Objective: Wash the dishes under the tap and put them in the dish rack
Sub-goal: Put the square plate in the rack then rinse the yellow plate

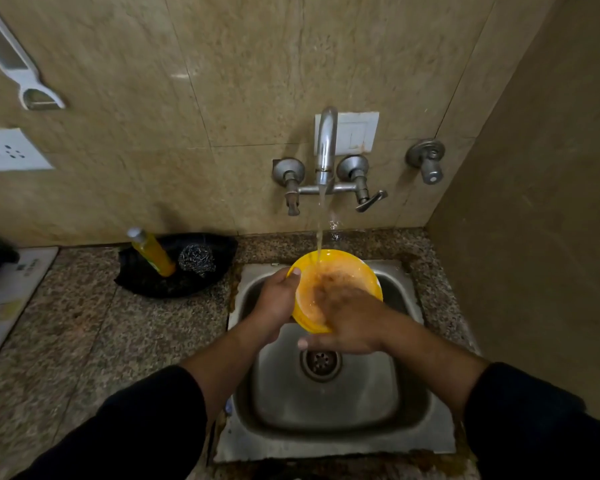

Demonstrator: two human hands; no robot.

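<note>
Head view | yellow bowl (340, 271) over sink (406, 434), under tap (326, 147) stream, tilted toward person | left hand (274, 299) fingers clamp left rim | right hand (347, 323) nearer, flat inside, fingers blurred | dish rack unseen.

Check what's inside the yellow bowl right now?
Tap water streams into the yellow bowl, pooling murky orange. The right hand reaches in, its fingers blurred over the bottom. The left hand grips the rim. Any residue beneath the fingers is hidden.
</note>
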